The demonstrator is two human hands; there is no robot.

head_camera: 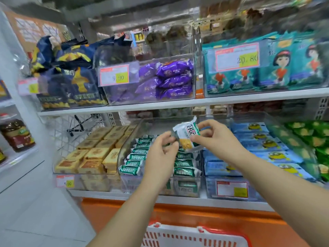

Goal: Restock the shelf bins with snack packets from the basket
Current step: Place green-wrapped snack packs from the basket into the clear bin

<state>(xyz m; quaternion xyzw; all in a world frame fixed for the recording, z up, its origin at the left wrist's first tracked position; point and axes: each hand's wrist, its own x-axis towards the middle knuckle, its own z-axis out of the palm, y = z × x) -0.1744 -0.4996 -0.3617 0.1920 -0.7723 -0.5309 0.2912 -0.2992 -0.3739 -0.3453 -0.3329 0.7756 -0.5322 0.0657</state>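
Basket rim [194,233] lowest; one packet [187,138] held over the bin [131,184].
Right grip [213,138] pinches it, long axis near-upright, top leaning right; left grip's [162,152] hold cannot be told.

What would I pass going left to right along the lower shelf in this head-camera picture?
tan biscuit packs → green-and-white packets → blue packets → green-and-yellow packets at the far right edge.

The upper right price label [236,57] on the teal-packet bin [231,93] reads "20.80"; the middle price label [114,75] on the purple-packet bin [124,93] reads "9.90"; the lower left price label [65,181] on the biscuit bin [85,182] seems "8.00", blurred; print on the held packet [187,136] is unreadable.
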